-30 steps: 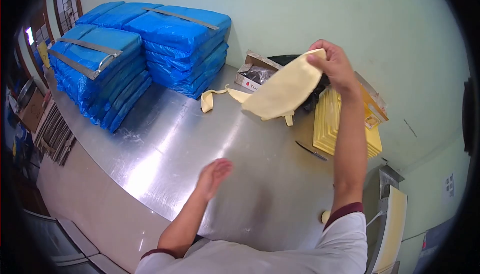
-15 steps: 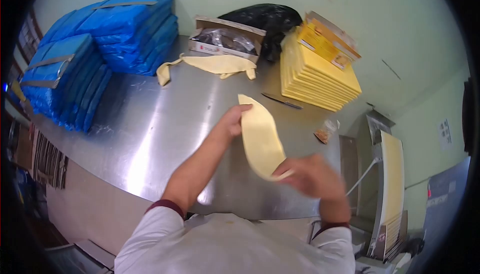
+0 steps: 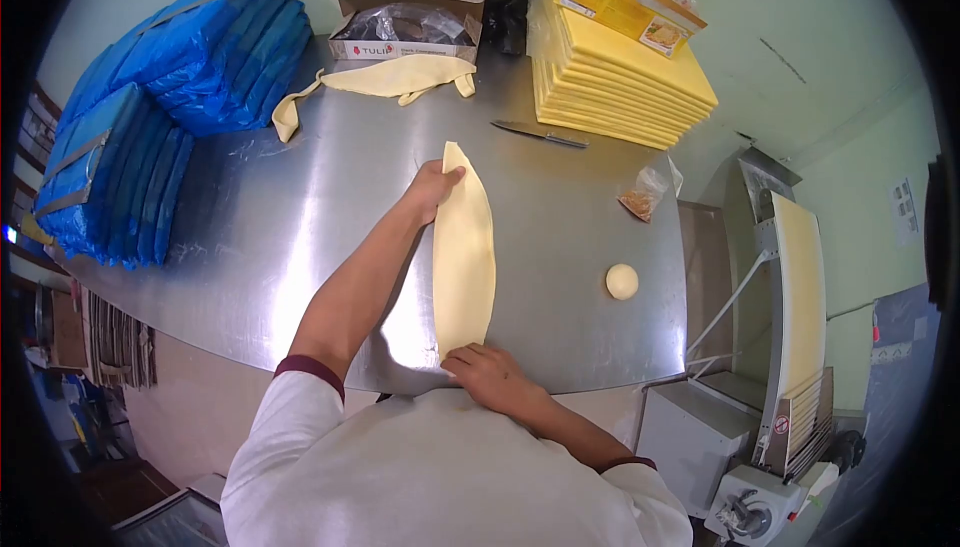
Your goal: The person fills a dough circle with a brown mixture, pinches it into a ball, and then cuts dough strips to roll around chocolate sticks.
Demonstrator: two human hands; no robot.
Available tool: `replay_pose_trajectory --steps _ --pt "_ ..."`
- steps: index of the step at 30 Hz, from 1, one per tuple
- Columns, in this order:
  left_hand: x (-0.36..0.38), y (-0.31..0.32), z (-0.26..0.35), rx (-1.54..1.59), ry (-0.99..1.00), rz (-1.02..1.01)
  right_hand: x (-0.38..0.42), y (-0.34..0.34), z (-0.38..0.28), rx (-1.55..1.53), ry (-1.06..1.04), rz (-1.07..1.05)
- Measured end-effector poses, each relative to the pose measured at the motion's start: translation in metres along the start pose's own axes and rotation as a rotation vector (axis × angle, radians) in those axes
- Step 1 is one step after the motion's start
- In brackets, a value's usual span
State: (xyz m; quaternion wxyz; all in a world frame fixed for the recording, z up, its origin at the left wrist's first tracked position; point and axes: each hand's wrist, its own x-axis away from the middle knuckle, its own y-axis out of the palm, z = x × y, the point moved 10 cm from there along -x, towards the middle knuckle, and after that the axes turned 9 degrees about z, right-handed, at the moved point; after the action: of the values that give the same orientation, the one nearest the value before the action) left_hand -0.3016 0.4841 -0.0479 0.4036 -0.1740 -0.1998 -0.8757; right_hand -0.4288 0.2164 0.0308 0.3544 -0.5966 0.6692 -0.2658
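Note:
A long, pale yellow strip of dough (image 3: 465, 262) stretches lengthwise above the steel table, pointed at its far end. My left hand (image 3: 434, 190) grips its far left edge, thumb on top. At the near end, close to the table edge, my right hand (image 3: 488, 377) has its fingers closed over the dough; its fingertips are partly hidden. Further back lie dough scraps (image 3: 400, 77), one of them a curled piece (image 3: 287, 115). A knife (image 3: 540, 134) rests beyond the strip, and a pale round ball (image 3: 622, 282) sits to the right.
Blue-wrapped stacks (image 3: 220, 47) stand at the back left of the steel table (image 3: 560, 337). An open carton (image 3: 405, 49) is at the back. Stacked yellow slabs (image 3: 630, 77) carry a yellow box (image 3: 630, 2). A small clear bag (image 3: 645, 194) lies right. Beyond is a machine (image 3: 790, 317).
The dough strip has moved left and been straightened lengthwise. My right hand has moved left and nearer my body, still on the near end. The pale ball is now visible.

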Motion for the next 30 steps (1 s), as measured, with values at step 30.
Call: replay_pose_trajectory --steps 30 --pt "0.043 0.012 0.034 -1.214 0.997 0.266 -0.090 -0.044 0.150 0.339 0.216 0.064"
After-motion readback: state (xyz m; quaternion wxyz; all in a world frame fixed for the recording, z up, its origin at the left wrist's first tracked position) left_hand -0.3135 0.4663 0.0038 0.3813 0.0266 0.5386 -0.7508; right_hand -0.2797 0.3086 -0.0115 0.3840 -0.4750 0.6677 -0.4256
